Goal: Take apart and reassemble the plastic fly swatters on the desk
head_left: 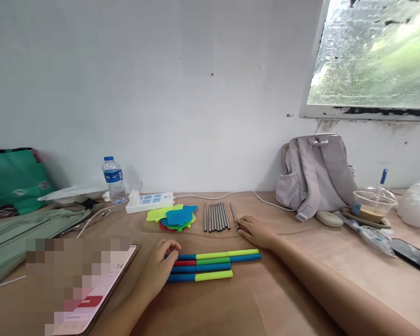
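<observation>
My left hand (160, 269) rests with curled fingers on the left ends of several coloured handle tubes (213, 265), blue, green, yellow-green and red, lying side by side on the wooden table (294, 280). My right hand (255, 230) lies flat farther back, its fingertips touching a single thin metal rod (234, 212) set apart from a row of several metal rods (216, 216). Left of the rods sits a pile of flat plastic mesh heads (177, 217) in yellow, blue, green and red.
A phone (101, 289) lies at the front left, a white power strip (150, 202) and water bottle (114, 181) at the back. A grey backpack (317, 175), plastic cup (373, 205), dark phone (413, 255) fill the right; green bags (14, 186) the left.
</observation>
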The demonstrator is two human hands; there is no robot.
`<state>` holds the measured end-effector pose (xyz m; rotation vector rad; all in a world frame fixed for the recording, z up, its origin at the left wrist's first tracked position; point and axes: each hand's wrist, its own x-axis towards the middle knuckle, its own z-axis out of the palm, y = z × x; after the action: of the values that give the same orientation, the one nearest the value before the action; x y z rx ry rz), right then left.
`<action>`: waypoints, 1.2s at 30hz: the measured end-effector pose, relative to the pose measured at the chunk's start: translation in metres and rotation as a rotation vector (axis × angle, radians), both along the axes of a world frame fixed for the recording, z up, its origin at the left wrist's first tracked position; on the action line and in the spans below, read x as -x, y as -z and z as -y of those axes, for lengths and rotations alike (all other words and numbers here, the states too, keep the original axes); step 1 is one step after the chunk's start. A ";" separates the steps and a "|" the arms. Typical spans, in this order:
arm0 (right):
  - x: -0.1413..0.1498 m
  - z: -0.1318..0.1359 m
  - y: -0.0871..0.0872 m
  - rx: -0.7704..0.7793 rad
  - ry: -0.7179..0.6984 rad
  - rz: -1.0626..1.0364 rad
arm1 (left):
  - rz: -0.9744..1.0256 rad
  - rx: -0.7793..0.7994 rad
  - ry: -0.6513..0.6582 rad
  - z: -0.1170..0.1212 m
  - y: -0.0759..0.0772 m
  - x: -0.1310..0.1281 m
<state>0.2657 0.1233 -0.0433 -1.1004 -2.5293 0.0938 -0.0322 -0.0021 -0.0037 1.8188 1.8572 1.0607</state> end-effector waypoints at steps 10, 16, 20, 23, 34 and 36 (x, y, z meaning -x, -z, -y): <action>-0.004 0.009 0.003 0.013 -0.015 -0.078 | -0.122 0.000 -0.001 0.001 -0.008 0.002; 0.003 0.001 0.004 0.022 -0.067 -0.059 | -0.120 0.040 -0.006 0.000 -0.009 0.001; 0.005 -0.001 0.004 0.030 -0.082 -0.042 | -0.114 0.052 -0.001 -0.002 -0.006 0.002; 0.004 -0.001 0.005 0.038 -0.082 -0.044 | -0.112 0.063 0.010 -0.002 -0.005 0.002; -0.004 -0.001 0.012 0.139 0.074 -0.538 | -0.204 0.103 0.216 0.002 -0.001 0.005; -0.008 0.006 0.009 0.155 0.125 -0.612 | -0.245 0.115 0.276 0.003 0.001 0.008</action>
<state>0.2734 0.1174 -0.0519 -1.0787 -1.9280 0.5158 -0.0401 -0.0052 -0.0043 2.1358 1.6866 0.6467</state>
